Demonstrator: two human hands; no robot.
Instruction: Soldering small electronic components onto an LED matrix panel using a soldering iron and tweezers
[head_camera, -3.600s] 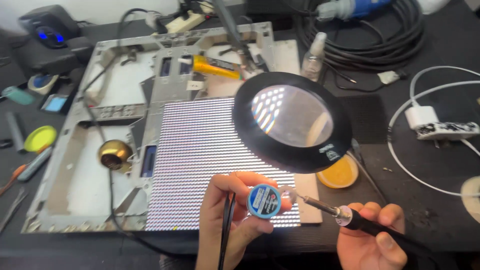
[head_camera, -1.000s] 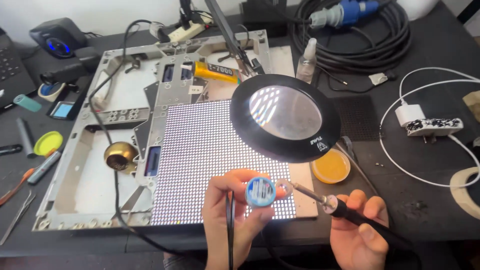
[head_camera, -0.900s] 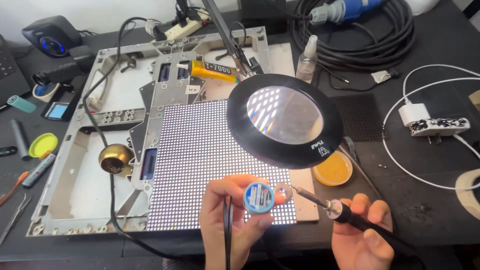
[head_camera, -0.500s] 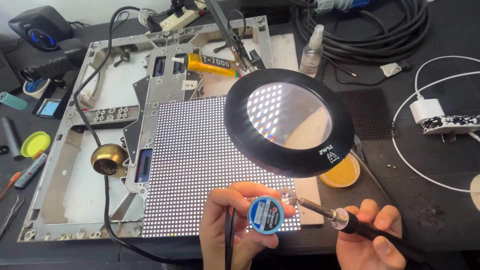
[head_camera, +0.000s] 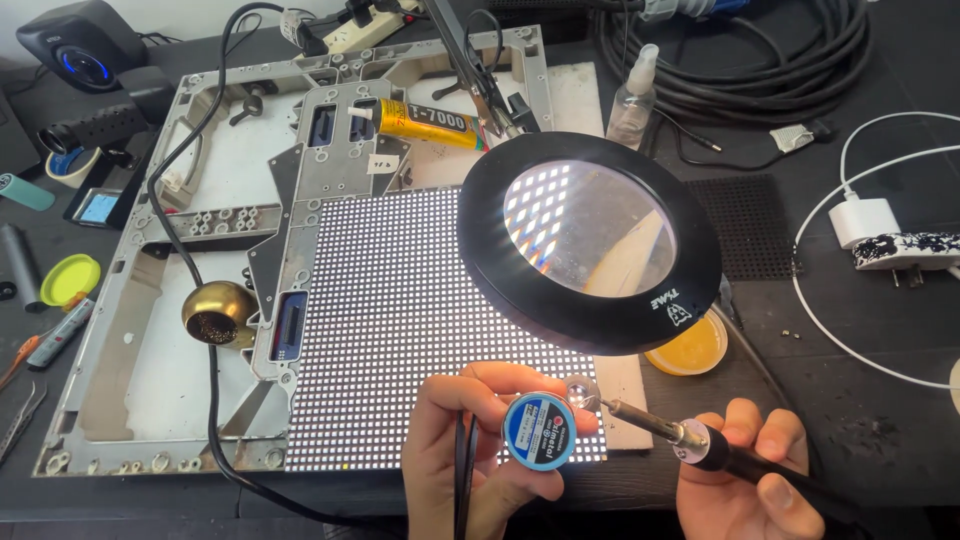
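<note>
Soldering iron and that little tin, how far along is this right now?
Set up: the LED panel lies on its metal frame under the round magnifier lamp. In hand: the left hand holds a small round tin, and the right hand holds the soldering iron with its tip at the tin's rim. Left: the tip has not yet touched the panel.

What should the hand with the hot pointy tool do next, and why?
Probably dip a little deeper. The soldering iron in the right hand has its tip right at the open edge of the small round tin that the left hand holds up, just below the magnifier lamp.
</note>
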